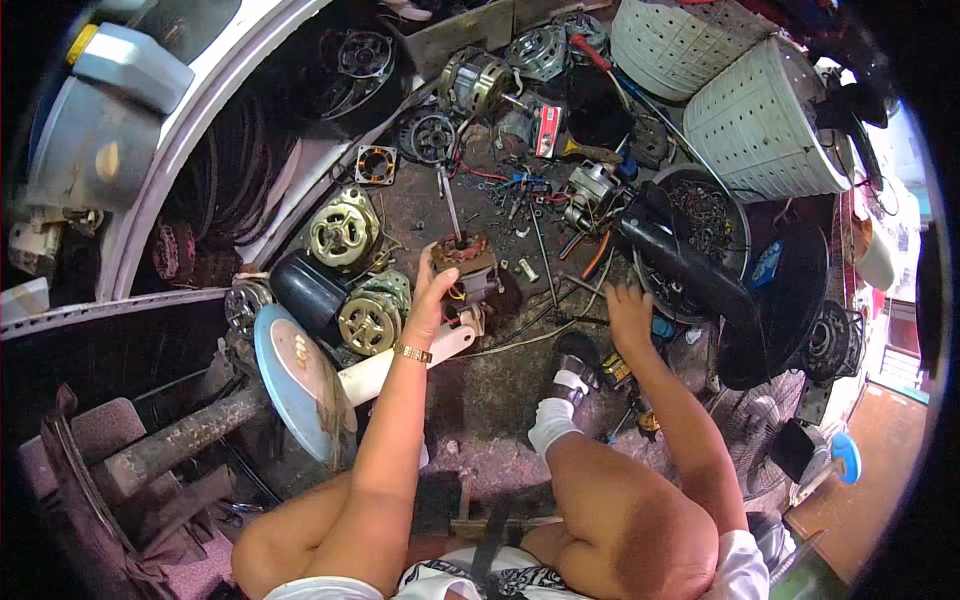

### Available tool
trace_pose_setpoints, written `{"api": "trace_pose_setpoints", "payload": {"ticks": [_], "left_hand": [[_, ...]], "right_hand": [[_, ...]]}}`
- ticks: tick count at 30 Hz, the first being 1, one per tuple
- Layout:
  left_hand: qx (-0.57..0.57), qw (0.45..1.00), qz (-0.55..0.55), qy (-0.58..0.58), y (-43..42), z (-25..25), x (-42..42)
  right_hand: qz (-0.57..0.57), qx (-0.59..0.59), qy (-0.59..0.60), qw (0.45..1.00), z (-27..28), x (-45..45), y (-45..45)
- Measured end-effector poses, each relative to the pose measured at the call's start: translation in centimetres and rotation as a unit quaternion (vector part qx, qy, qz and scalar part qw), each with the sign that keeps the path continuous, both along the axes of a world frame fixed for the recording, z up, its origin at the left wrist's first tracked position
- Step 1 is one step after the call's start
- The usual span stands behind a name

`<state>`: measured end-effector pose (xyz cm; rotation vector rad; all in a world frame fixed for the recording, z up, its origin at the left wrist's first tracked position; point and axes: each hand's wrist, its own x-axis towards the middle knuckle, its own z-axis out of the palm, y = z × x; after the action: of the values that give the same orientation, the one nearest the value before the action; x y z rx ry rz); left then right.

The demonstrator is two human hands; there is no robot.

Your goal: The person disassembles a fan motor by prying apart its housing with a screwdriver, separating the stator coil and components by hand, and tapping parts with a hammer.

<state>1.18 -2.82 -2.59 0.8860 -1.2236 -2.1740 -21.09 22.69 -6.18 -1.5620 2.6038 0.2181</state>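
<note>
My left hand [431,301], with a gold watch on its wrist, is closed around the side of a fan motor [482,290] with exposed copper windings and an upright shaft. The motor sits at the end of the white neck [410,368] of a fan stand, whose round blue-and-white base [300,380] is tilted on its edge to the left. Over the floor to the right, my right hand [630,315] reaches down with its fingers apart, close to a dark metal tool [583,284] and some cables. I see nothing held in it.
Motor housings [343,228] lie left of the motor. A metal bowl of screws [700,215] stands at right, with a black fan stand [690,265] across it. White perforated tubs [765,120] are behind. A yellow-and-black tool [617,371] lies by my shoe [575,365].
</note>
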Motion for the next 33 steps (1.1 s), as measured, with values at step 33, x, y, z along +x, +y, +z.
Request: {"api": "trace_pose_setpoints", "payload": {"ticks": [33], "left_hand": [[-0.208,0.973,-0.005,-0.095,1.2,2.1,-0.2]], "right_hand": [[0.158,-0.016,-0.201,0.967,16.6,1.4,-9.2]]}}
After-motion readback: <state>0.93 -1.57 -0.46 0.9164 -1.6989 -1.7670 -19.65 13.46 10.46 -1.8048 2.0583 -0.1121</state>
